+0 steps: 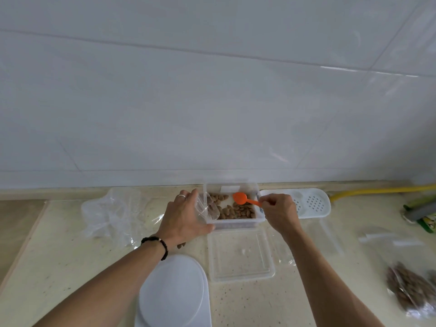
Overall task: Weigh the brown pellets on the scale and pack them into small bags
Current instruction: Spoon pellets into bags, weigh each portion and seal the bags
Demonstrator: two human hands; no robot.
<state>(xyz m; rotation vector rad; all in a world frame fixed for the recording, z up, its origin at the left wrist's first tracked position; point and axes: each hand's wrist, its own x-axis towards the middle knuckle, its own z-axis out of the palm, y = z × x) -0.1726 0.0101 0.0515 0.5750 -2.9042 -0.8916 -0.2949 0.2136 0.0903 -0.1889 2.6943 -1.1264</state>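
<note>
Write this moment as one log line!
left hand: holds small bag | right hand: pinches orange spoon | pellets: in clear box

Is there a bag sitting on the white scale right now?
No, the white scale has a bare platform, while the left hand holds a small clear bag at the pellet container.

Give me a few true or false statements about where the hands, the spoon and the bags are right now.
1. The right hand pinches the orange spoon by its handle. True.
2. The spoon's bowl is over the scale. False: it is over the clear container of brown pellets.
3. The left hand holds a small clear bag at the container's left edge. True.
4. The container's lid is on. False: it lies in front of the container.
</note>
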